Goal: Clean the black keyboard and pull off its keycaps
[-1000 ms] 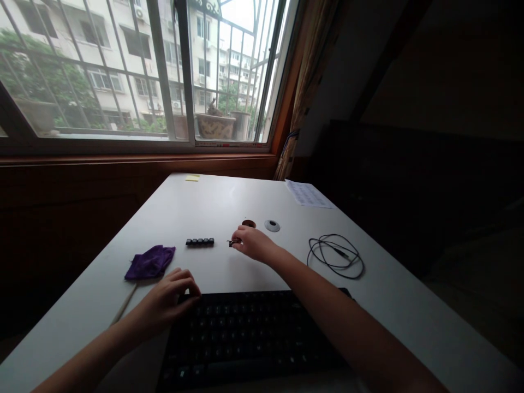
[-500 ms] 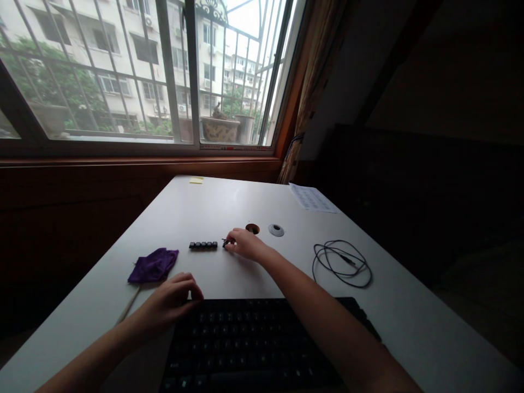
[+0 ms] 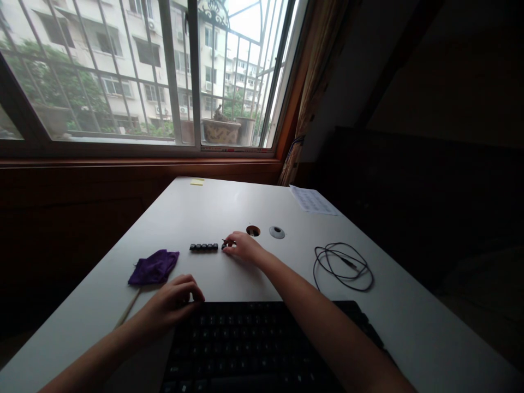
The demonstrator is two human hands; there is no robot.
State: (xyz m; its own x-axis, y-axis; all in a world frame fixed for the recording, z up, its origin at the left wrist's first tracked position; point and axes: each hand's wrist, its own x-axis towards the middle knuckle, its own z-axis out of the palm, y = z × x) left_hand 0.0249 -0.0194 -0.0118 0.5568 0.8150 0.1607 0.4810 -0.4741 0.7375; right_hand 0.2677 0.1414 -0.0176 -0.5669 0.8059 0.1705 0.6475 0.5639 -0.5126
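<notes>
My right hand (image 3: 241, 245) is over the white desk, fingertips pinched on a small black keycap (image 3: 224, 246) at the right end of a row. Something thin and dark pokes out above those fingers, too small to make out. Several black keycaps (image 3: 203, 248) stand in a straight line just left of it. My left hand (image 3: 178, 297) has its fingers curled onto the top left corner of a black keyboard (image 3: 241, 344), holding it. My right forearm crosses above the keyboard and hides part of its right side.
A purple cloth (image 3: 153, 267) lies left, with a pale stick (image 3: 129, 308) beside it. Rightward is a coiled black cable (image 3: 344, 265). Farther back are a round desk hole (image 3: 252, 231), its grey cover (image 3: 277, 232), a printed sheet (image 3: 314, 200) and a yellow note (image 3: 197, 182).
My right hand has shifted very slightly left with the keycap, closer to the row. My left hand stays on the keyboard corner. The whole view has dipped a little.
</notes>
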